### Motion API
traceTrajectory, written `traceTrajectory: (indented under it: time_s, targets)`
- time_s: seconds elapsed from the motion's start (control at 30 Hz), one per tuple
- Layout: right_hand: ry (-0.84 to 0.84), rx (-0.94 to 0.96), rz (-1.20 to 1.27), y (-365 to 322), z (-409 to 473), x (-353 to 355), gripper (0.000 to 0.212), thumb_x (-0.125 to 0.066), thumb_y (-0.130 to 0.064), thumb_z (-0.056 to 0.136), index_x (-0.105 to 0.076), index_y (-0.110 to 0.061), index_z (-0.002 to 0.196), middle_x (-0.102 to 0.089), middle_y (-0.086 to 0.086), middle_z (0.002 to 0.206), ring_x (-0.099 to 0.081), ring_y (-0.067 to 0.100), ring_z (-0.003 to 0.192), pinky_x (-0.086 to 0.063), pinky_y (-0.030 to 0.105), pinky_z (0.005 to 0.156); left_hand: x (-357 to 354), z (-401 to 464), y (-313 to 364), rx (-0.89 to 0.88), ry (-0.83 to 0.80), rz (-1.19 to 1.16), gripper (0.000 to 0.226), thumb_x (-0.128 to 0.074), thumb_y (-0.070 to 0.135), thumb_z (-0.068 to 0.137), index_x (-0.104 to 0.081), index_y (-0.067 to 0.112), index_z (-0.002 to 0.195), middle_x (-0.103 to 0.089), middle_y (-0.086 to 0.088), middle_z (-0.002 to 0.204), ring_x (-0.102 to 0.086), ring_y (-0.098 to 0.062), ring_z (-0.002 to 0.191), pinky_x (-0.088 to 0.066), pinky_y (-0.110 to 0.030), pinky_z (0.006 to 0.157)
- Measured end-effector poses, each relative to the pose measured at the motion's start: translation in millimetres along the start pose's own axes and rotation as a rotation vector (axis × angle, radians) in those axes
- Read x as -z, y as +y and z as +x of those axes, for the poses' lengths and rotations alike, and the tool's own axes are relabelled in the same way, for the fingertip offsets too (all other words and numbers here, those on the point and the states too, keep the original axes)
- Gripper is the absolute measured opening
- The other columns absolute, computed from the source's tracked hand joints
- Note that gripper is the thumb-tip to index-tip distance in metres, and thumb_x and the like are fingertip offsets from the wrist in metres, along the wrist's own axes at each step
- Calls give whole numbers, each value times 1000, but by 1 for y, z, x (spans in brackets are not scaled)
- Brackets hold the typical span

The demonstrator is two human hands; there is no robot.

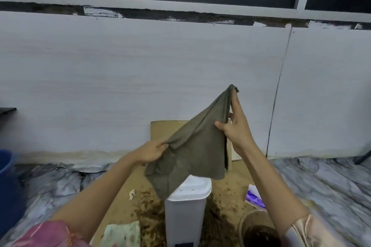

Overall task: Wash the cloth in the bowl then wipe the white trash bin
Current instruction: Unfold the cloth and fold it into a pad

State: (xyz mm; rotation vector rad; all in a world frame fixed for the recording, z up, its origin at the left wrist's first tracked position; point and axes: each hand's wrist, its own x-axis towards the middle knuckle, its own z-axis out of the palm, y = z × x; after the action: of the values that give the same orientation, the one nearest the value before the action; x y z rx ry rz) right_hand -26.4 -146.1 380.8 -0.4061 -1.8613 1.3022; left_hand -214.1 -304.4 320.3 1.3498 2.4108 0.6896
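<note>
Head cam: both hands up, olive-grey cloth point(192, 146) spread between them above the white trash bin point(184, 212). Left hand point(152, 151) pinches the lower-left edge. Right hand point(235, 126) grips the raised corner, fingers closed on fabric. Bowl point(259, 228) with dark water sits lower right, beside the bin, on dirt-strewn cardboard point(124, 206).

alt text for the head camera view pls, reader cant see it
Two bare hands, left hand and right hand, hold an olive-grey cloth spread in the air above a white trash bin. The bin stands on dirt-strewn cardboard, with a bowl at lower right.
</note>
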Motion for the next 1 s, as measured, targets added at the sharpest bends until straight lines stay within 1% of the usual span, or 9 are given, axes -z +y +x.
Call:
traceTrajectory:
  time_s: [0.13, 0.27, 0.4, 0.5, 0.6, 0.73, 0.8, 0.87, 1.0]
  targets:
    - [6, 34, -321, 6, -4, 8, 88, -47, 1, 94, 6, -48, 144, -27, -8, 153, -43, 30, 130, -41, 31, 99, 22, 3, -5, -51, 105, -129, 36, -36, 32, 102, -55, 20, 130, -57, -4, 133, -51, -21, 122, -39, -30, 101]
    - [84, -37, -367, 9, -1, 17, 76, -45, -9, 98, -2, -49, 146, -53, 11, 134, -55, 35, 110, -44, 34, 89, 27, 1, -2, 46, 575, -963, 45, -64, 50, 82, -66, 6, 80, -67, -13, 88, -63, -25, 79, -50, -34, 67]
    - [216, -184, -197, 22, 8, 19, 63, -48, -8, 96, -27, -41, 146, -61, 14, 106, -59, 27, 92, -50, 36, 79, 14, -11, 5, 233, 75, -1492, 83, -38, 77, 79, -72, 5, 103, -71, -18, 102, -71, -32, 86, -50, -45, 81]
    - [333, -483, 286, 46, 21, 31, 35, -55, 3, 90, -59, -9, 123, -59, 8, 106, -58, 22, 91, -51, 33, 82, 1, -18, -9, 331, -147, -1483, 101, -35, 86, 69, -75, -6, 85, -71, -24, 96, -70, -37, 87, -46, -51, 89]
    - [355, -670, 330, 69, 22, 36, 9, -61, 6, 82, -64, -1, 77, -58, 12, 80, -54, 21, 70, -46, 33, 64, -5, -21, -22, 349, -352, -1417, 92, -56, 78, 67, -68, -2, 112, -64, -23, 119, -64, -37, 106, -51, -50, 92]
    - [358, -637, 262, 75, 15, 30, 20, -58, 9, 87, -65, 4, 104, -62, 12, 92, -56, 25, 95, -48, 30, 79, -4, -19, -24, 411, -496, -1022, 74, -96, 22, 44, -66, -2, 108, -69, -18, 111, -67, -28, 98, -49, -43, 98]
    - [341, -609, 223, 71, 13, 29, 23, -56, 8, 89, -63, 1, 109, -60, 14, 106, -53, 25, 103, -45, 29, 86, 0, -17, -26, 469, -376, -932, 45, -84, 8, 65, -66, -6, 104, -69, -20, 109, -65, -29, 96, -46, -45, 100]
    - [338, -567, 201, 68, 13, 29, 22, -54, 7, 90, -63, -1, 109, -57, 14, 113, -52, 25, 109, -42, 28, 88, 3, -12, -29, 481, -116, -916, 30, -64, 13, 89, -62, -6, 111, -67, -19, 108, -63, -26, 86, -54, -42, 78]
    - [346, -507, 174, 59, 15, 26, 19, -54, 4, 91, -64, -5, 105, -59, 13, 117, -53, 25, 109, -44, 28, 82, 6, -9, -30, 516, 117, -1079, 51, -39, 40, 100, -44, 0, 131, -57, -21, 123, -60, -29, 83, -48, -40, 65]
